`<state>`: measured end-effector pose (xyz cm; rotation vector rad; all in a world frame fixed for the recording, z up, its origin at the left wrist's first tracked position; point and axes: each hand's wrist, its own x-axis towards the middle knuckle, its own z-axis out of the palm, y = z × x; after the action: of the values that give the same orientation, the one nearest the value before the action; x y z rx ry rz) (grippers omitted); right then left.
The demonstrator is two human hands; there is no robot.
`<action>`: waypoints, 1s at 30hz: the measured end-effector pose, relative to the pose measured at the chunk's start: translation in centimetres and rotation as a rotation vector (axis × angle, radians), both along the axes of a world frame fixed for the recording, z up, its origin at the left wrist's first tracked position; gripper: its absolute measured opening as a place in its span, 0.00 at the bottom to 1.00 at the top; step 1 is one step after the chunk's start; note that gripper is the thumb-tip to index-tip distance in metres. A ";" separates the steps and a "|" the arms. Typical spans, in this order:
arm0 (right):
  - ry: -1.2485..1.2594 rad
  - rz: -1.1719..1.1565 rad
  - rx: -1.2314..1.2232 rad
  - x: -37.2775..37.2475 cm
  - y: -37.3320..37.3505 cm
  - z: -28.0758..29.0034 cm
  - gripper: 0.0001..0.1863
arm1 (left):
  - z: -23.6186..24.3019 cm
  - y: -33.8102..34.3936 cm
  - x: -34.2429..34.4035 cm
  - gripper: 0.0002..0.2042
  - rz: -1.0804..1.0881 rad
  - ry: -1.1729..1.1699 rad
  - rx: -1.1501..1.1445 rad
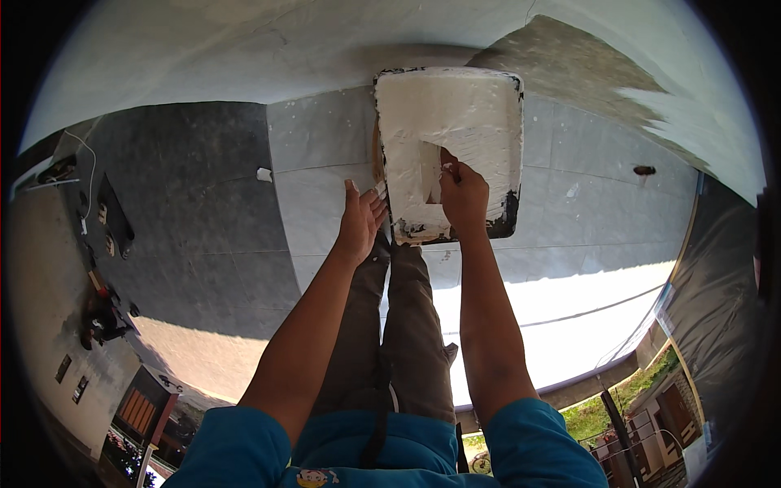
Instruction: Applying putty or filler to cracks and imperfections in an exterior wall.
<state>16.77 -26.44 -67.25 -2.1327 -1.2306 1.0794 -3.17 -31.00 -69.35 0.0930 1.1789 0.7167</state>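
A black rectangular tray (455,106), thickly coated inside with white paste, stands in front of my legs. My right hand (466,195) is over the tray, its fingers wrapped round a putty knife (432,180). The knife's wide blade is smeared with white and lies against the paste near the tray's middle. Beside the tray's left edge is my left hand (356,224), thumb up and fingers apart, with white smears on the fingertips. Those fingertips come close to the rim; whether they touch it I cannot tell.
Beyond the tray rises a wall (325,61), with a bare grey-brown patch (569,61) right of the tray. Grey sheeting (317,130) covers the floor beneath. A small white object (263,175) lies at left, a dark one (644,171) at right. Dark plastic (716,260) hangs far right.
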 end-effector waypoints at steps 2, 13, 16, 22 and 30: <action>-0.024 0.038 -0.002 -0.1 -0.4 -1.7 0.13 | -0.1 0.0 0.1 0.54 -0.011 -0.012 0.011; 0.542 -0.144 -0.210 0.7 -3.1 -5.2 0.12 | 0.3 0.1 0.4 0.54 -0.023 -0.022 0.031; 0.691 -0.279 -0.285 0.2 -1.8 -1.4 0.10 | 0.3 0.0 -0.3 0.55 -0.026 -0.007 0.034; 0.778 -0.380 -0.265 2.2 -2.0 -0.7 0.12 | 0.1 0.0 0.1 0.55 -0.041 -0.033 0.044; 0.798 -0.450 -0.058 2.2 -2.1 -0.4 0.15 | -0.5 -0.4 -0.5 0.55 -0.007 -0.013 0.010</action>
<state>19.01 -28.58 -67.63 -1.6051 -0.3350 1.5232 -3.70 -31.42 -69.85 0.1003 1.1621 0.7163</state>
